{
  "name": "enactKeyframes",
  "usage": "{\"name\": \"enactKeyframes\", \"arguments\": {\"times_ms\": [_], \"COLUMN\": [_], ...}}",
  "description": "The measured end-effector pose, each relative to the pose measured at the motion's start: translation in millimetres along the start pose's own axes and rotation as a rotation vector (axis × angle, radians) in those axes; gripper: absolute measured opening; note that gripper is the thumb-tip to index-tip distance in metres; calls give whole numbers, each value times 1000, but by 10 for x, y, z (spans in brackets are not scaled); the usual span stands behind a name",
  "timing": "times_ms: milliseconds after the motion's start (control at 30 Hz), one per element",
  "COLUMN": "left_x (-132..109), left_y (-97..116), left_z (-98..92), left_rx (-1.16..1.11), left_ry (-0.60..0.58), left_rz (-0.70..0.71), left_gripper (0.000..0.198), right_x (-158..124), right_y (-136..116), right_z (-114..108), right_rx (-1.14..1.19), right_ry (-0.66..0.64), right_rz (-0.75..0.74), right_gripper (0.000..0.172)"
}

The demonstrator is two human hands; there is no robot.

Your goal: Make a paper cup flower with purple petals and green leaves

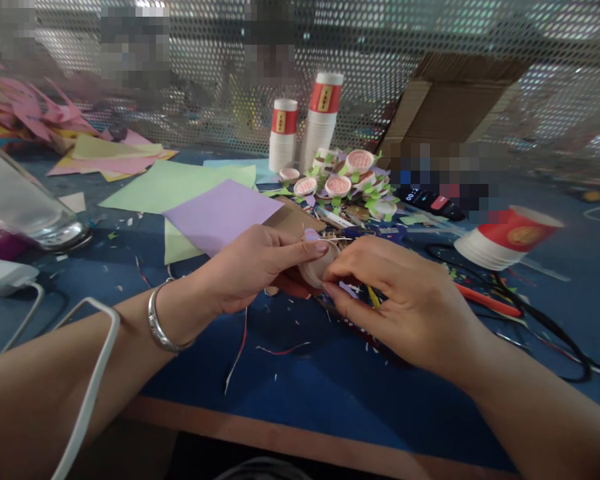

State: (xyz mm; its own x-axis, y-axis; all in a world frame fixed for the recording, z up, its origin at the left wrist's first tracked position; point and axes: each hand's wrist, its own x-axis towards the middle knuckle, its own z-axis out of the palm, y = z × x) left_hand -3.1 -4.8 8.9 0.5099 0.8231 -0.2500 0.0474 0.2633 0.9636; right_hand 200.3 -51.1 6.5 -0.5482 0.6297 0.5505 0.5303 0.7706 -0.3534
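Both hands meet over the middle of the blue table [300, 373]. My left hand [253, 267], with a silver bangle on its wrist, is closed around a small paper cup [316, 265] turned bottom-up, forefinger stretched along its rim. My right hand [405, 303] pinches the same cup from the right, pressing a small purple paper piece [347, 289] against it. A yellow stick-like tool [373, 297] pokes out under the right fingers. Another purple scrap [311, 234] sits on top of the cup.
A pile of decorated cups [347, 180] lies behind the hands, with two tall cup stacks [323, 117] further back. Purple [223, 213] and green paper sheets [175, 183], a tipped cup stack [505, 237], black cables [545, 320], a white charger [3, 275], a glass jar [20, 200].
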Motion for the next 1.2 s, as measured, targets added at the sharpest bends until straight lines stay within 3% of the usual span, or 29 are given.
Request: {"name": "enactKeyframes", "arguments": {"times_ms": [567, 833, 1000, 1200], "left_x": [-1, 23, 16, -4], "left_y": [-2, 29, 4, -51], "left_z": [-40, -67, -53, 46], "left_rx": [26, -135, -110, -94], "left_ry": [-31, -133, -180, -119], "left_rz": [-43, -27, 13, 52], "left_gripper": [41, 11, 16, 14], "right_x": [6, 3, 9, 12], "right_y": [-29, 37, 35, 28], "right_z": [-4, -24, -19, -2], "right_rx": [-29, -68, -68, -119], "right_ry": [-10, 73, 73, 62], "right_rz": [-16, 1, -11, -15], "right_gripper": [13, 11, 13, 13]}}
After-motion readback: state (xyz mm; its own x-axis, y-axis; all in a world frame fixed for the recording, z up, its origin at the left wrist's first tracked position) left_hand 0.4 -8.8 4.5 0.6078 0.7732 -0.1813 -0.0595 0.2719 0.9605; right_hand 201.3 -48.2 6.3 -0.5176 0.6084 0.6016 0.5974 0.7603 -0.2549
